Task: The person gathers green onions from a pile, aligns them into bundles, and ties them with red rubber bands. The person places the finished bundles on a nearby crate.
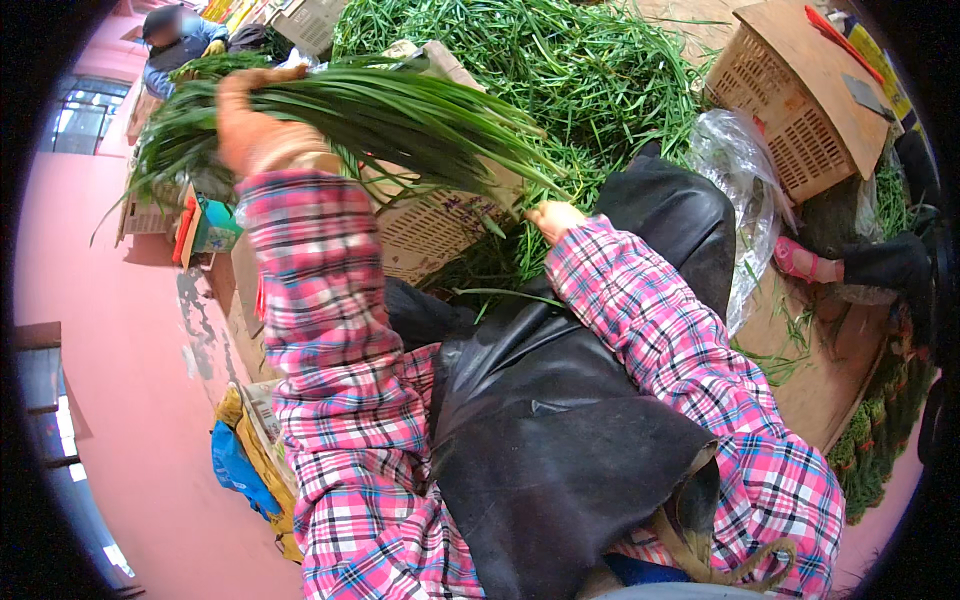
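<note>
My left hand (pixel 259 127), in an orange glove, is raised at the upper left and grips a bundle of long flat green leaves, probably garlic chives (pixel 390 112). The leaf ends spread towards the right, above an upturned plastic crate (pixel 431 236). Near those ends is my right hand (pixel 555 219), its fingers bent at the crate's right side; whether they hold a leaf is not clear. A large heap of loose green leaves (pixel 525 60) lies beyond the crate. One loose leaf lies on my black apron (pixel 555 450).
At the upper right stands a plastic crate (pixel 795 142) with a board on top, beside clear plastic sheeting (pixel 739 180). Another person (pixel 176 45) is at the upper left. Someone's foot in a pink shoe (pixel 796 259) is at the right. Tied green bundles (pixel 862 450) lie lower right.
</note>
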A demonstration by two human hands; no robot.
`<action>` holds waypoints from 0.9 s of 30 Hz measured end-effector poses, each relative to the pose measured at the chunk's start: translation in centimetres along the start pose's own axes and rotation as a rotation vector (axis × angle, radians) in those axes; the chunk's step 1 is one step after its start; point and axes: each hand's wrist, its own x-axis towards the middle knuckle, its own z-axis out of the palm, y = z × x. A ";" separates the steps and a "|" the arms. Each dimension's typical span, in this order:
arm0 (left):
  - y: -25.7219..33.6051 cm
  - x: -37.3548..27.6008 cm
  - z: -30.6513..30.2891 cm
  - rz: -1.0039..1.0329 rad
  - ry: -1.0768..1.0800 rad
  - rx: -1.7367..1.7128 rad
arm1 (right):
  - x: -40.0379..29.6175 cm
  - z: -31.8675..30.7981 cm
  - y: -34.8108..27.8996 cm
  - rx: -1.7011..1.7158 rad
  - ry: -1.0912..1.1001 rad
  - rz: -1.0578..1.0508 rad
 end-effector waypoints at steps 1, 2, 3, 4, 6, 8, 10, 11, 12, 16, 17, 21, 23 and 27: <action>1.6 2.0 0.1 0.069 -0.100 -0.017 | 0.2 0.3 1.3 0.179 -0.038 0.079; 3.2 2.6 0.6 0.059 -0.103 -0.055 | -0.6 0.0 0.8 0.301 -0.008 0.023; 6.9 3.1 0.9 0.082 -0.094 -0.055 | -1.9 -2.0 -3.3 0.405 -0.151 0.050; 7.4 4.2 1.8 0.145 -0.151 -0.058 | -1.3 -1.9 -2.0 0.238 0.030 -0.234; 9.4 4.5 2.7 0.175 -0.173 0.031 | -3.0 -4.2 -3.0 0.176 0.350 -0.582; 10.5 6.8 -0.1 0.196 -0.129 0.080 | -8.9 -8.8 -6.0 0.391 0.511 -0.647; 13.5 12.3 -3.1 0.224 -0.242 0.125 | -11.1 -9.8 -7.4 0.627 0.651 -0.689; 13.6 15.3 -4.0 0.149 -0.263 0.099 | -11.3 -10.2 -7.2 0.723 0.777 -0.684; 12.4 14.9 -3.4 0.138 -0.257 0.114 | -11.1 -10.5 -7.1 0.783 0.798 -0.591; 10.3 11.5 -1.4 0.105 -0.225 0.080 | -7.5 -11.6 -8.8 0.522 0.554 -0.398; 10.5 11.1 -1.7 0.099 -0.213 0.043 | -7.2 -11.6 -9.5 0.561 0.376 -0.466; 12.4 14.2 -4.1 0.069 -0.276 0.040 | -4.3 -7.1 -9.4 0.194 0.416 -0.525; 9.0 4.5 -0.7 0.135 -0.131 0.241 | -2.8 -5.6 -4.5 0.179 0.263 -0.208; 11.1 6.6 -1.5 0.223 -0.120 0.102 | -1.6 -2.5 0.3 0.012 -0.075 -0.161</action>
